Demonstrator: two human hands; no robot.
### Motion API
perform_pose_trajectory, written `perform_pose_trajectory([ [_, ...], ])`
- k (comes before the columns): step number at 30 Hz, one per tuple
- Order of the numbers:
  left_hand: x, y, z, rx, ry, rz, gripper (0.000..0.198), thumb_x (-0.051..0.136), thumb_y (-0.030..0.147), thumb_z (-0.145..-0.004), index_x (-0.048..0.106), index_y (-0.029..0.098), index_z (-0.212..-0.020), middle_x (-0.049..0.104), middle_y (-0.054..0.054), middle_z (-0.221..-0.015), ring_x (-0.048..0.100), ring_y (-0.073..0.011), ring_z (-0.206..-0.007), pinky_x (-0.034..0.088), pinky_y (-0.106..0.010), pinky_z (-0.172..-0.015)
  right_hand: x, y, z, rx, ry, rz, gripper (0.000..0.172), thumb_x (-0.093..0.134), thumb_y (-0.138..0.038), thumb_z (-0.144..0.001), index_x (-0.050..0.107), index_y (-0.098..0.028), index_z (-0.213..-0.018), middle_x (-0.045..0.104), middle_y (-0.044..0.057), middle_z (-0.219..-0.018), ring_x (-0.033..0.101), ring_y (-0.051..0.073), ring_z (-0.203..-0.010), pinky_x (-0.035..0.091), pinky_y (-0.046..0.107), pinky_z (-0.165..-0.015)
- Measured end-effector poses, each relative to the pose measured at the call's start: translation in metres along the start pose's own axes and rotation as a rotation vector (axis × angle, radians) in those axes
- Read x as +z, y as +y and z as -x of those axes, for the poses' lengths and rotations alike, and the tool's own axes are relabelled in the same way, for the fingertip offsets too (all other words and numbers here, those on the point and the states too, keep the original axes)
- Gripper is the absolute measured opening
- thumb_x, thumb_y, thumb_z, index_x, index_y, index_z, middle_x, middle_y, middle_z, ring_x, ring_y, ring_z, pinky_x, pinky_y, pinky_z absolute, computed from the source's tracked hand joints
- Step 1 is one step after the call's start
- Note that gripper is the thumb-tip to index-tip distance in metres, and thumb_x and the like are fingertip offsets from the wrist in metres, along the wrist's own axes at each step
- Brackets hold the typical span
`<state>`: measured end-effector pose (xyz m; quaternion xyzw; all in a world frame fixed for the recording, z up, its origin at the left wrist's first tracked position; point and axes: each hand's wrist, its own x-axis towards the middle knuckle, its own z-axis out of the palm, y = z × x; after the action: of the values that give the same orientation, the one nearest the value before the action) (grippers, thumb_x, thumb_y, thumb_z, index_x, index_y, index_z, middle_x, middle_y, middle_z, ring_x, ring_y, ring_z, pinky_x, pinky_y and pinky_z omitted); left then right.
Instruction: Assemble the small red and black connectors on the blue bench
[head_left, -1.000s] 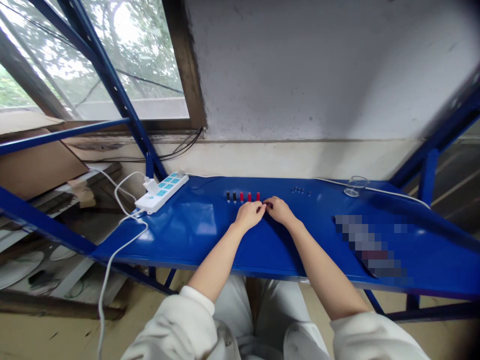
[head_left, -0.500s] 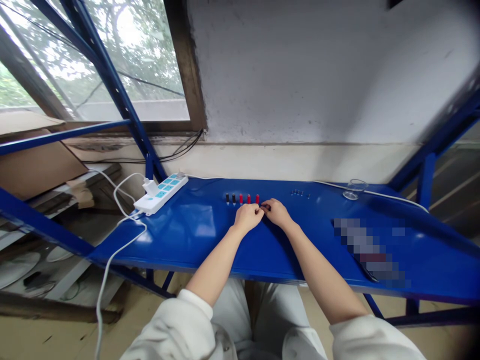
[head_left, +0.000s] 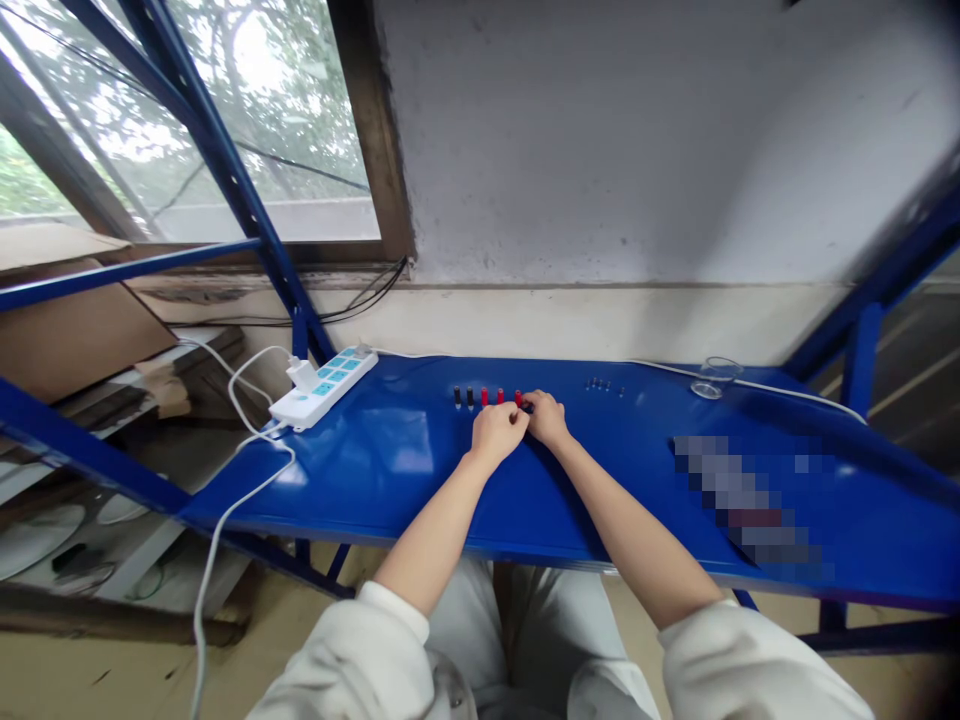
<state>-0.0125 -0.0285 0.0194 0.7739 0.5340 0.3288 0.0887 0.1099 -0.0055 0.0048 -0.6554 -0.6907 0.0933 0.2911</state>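
Head view: both bare hands sit close together on the blue metal desk [head_left: 630, 480], fingers curled inward, at the right end of a row of upright black and red terminal posts [head_left: 486, 398]. The left hand [head_left: 495, 432] lies just below the row; the right hand [head_left: 545, 418] has its fingertips [head_left: 529, 406] touching a small dark piece by the last red post — whether either hand grips anything, the fingers hide. Farther right stand tiny dark pins [head_left: 606, 385] and a clear glass dish [head_left: 715, 378]; at left lies a white power strip [head_left: 322, 388] with its white cable [head_left: 247, 480].
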Motion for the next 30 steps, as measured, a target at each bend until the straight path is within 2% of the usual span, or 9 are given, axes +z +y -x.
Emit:
perform_pose_trajectory([
  [2, -0.003, 0.002, 0.001, 0.007, 0.032, 0.044, 0.026, 0.042, 0.030, -0.081, 0.060, 0.018, -0.067, 0.058, -0.001, -0.057, 0.053, -0.0122, -0.053, 0.034, -0.022, -0.052, -0.003, 0.001, 0.002, -0.022, 0.019, -0.030, 0.017, 0.049, -0.025, -0.075, 0.063, -0.020, -0.082, 0.062, 0.004, -0.084, 0.052, 0.018, -0.082, 0.030, 0.028, -0.065],
  [4, -0.006, 0.005, 0.001, 0.006, 0.083, 0.112, 0.025, 0.041, 0.035, -0.083, 0.060, 0.019, -0.086, 0.059, 0.001, -0.060, 0.055, -0.0118, -0.056, 0.036, -0.021, -0.054, -0.007, 0.001, 0.006, -0.090, 0.046, -0.048, 0.019, 0.048, -0.024, -0.076, 0.063, -0.021, -0.086, 0.063, 0.003, -0.084, 0.053, 0.017, -0.080, 0.032, 0.028, -0.066],
  [7, -0.008, 0.007, 0.001, 0.003, 0.124, 0.189, 0.031, 0.042, 0.038, -0.083, 0.052, 0.021, -0.108, 0.062, 0.000, -0.071, 0.058, -0.0119, -0.064, 0.040, -0.021, -0.060, -0.017, 0.000, 0.012, -0.204, 0.113, -0.075, 0.022, 0.046, -0.022, -0.078, 0.063, -0.022, -0.092, 0.064, 0.004, -0.086, 0.055, 0.017, -0.081, 0.035, 0.029, -0.071],
  [12, -0.007, 0.005, -0.001, 0.061, 0.114, 0.345, 0.021, 0.040, 0.027, -0.086, 0.055, 0.020, -0.098, 0.064, -0.003, -0.083, 0.060, -0.0132, -0.075, 0.043, -0.023, -0.071, -0.028, -0.003, 0.017, -0.251, 0.176, -0.154, 0.030, 0.041, -0.023, -0.080, 0.060, -0.019, -0.103, 0.064, 0.008, -0.094, 0.057, 0.017, -0.081, 0.039, 0.031, -0.077],
  [16, -0.007, 0.005, -0.002, 0.049, 0.107, 0.488, 0.021, 0.037, 0.026, -0.087, 0.052, 0.019, -0.101, 0.063, -0.003, -0.083, 0.059, -0.0120, -0.073, 0.045, -0.023, -0.069, -0.028, -0.005, 0.018, -0.201, 0.243, -0.303, 0.038, 0.033, -0.023, -0.082, 0.051, -0.016, -0.115, 0.062, 0.010, -0.097, 0.057, 0.017, -0.082, 0.041, 0.032, -0.077],
  [20, -0.007, 0.005, -0.001, 0.031, 0.071, 0.527, 0.024, 0.036, 0.030, -0.087, 0.052, 0.020, -0.102, 0.063, -0.003, -0.085, 0.057, -0.0091, -0.062, 0.044, -0.020, -0.061, -0.027, -0.008, 0.019, -0.133, 0.202, -0.470, 0.034, 0.031, -0.026, -0.082, 0.054, -0.016, -0.105, 0.062, 0.006, -0.081, 0.056, 0.015, -0.067, 0.042, 0.028, -0.067],
  [24, -0.008, 0.006, -0.001, 0.046, 0.062, 0.519, 0.025, 0.035, 0.032, -0.088, 0.053, 0.020, -0.101, 0.062, -0.003, -0.083, 0.055, -0.0080, -0.057, 0.043, -0.019, -0.058, -0.028, -0.010, 0.021, -0.092, 0.148, -0.611, 0.028, 0.028, -0.027, -0.080, 0.054, -0.018, -0.086, 0.055, 0.001, -0.063, 0.048, 0.012, -0.052, 0.039, 0.024, -0.055],
  [27, -0.009, 0.007, 0.000, 0.039, 0.059, 0.521, 0.026, 0.036, 0.034, -0.087, 0.053, 0.019, -0.099, 0.062, -0.002, -0.078, 0.055, -0.0079, -0.057, 0.042, -0.019, -0.057, -0.032, -0.012, 0.023, -0.088, 0.153, -0.645, 0.026, 0.028, -0.032, -0.082, 0.050, -0.019, -0.076, 0.050, -0.002, -0.056, 0.044, 0.011, -0.050, 0.036, 0.023, -0.053],
  [30, -0.008, 0.007, 0.000, 0.020, 0.056, 0.561, 0.024, 0.039, 0.035, -0.086, 0.053, 0.018, -0.097, 0.061, -0.002, -0.077, 0.053, -0.0069, -0.053, 0.042, -0.018, -0.053, -0.035, -0.015, 0.025, -0.080, 0.189, -0.630, 0.033, 0.030, -0.044, -0.084, 0.045, -0.020, -0.066, 0.047, -0.002, -0.053, 0.042, 0.011, -0.050, 0.035, 0.023, -0.054],
])
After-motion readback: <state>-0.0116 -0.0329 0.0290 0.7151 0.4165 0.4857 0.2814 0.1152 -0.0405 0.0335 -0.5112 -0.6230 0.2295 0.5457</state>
